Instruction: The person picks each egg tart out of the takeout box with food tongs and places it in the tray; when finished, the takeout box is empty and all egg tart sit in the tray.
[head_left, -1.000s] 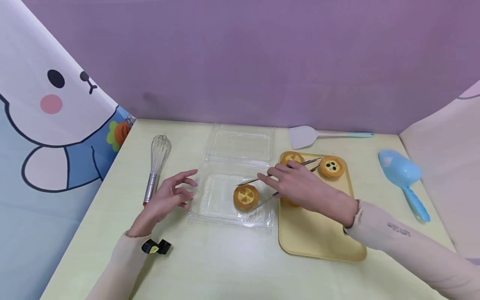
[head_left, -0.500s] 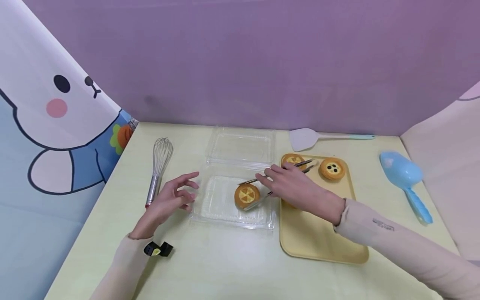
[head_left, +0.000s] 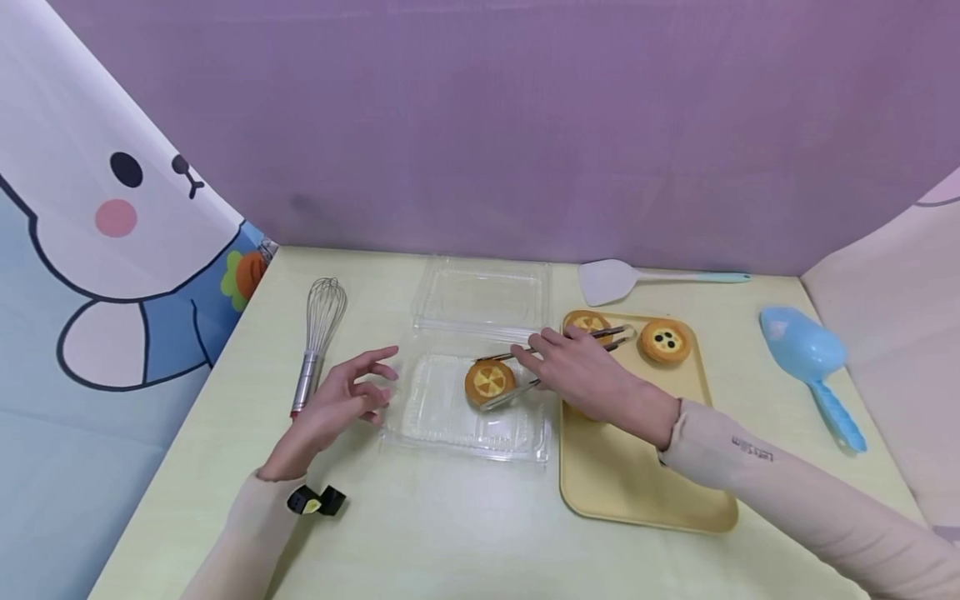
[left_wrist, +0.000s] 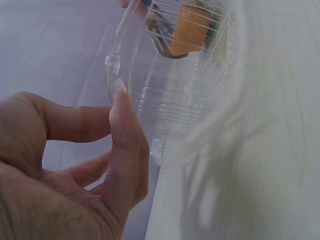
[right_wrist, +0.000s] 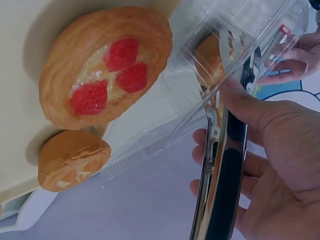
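My right hand [head_left: 581, 371] grips metal tongs [right_wrist: 227, 185], whose tips stand around a round tart [head_left: 490, 383] with an orange wedge pattern. That tart is in the base of an open clear plastic box [head_left: 435, 417]. Whether both tips touch it, I cannot tell. My left hand [head_left: 345, 396] hovers with bent, loose fingers at the box's left edge. In the left wrist view, a fingertip [left_wrist: 120, 87] overlaps the clear rim; contact is unclear. Under my right hand, a tart with red berries [right_wrist: 60, 80] is mostly hidden in the head view.
A yellow tray [head_left: 637, 492] at the right bears a wedge-patterned tart [head_left: 587, 322] and a dark-dotted tart [head_left: 665, 342]. A whisk [head_left: 322, 325] lies left. Behind the tray is a spatula [head_left: 609, 282]; a blue scoop [head_left: 806, 346] lies right. The box lid [head_left: 483, 292] lies back.
The tongs' tips have come closer around the tart, which has shifted slightly left and away. My right forearm has moved a little left. My left hand holds nearly the same pose.
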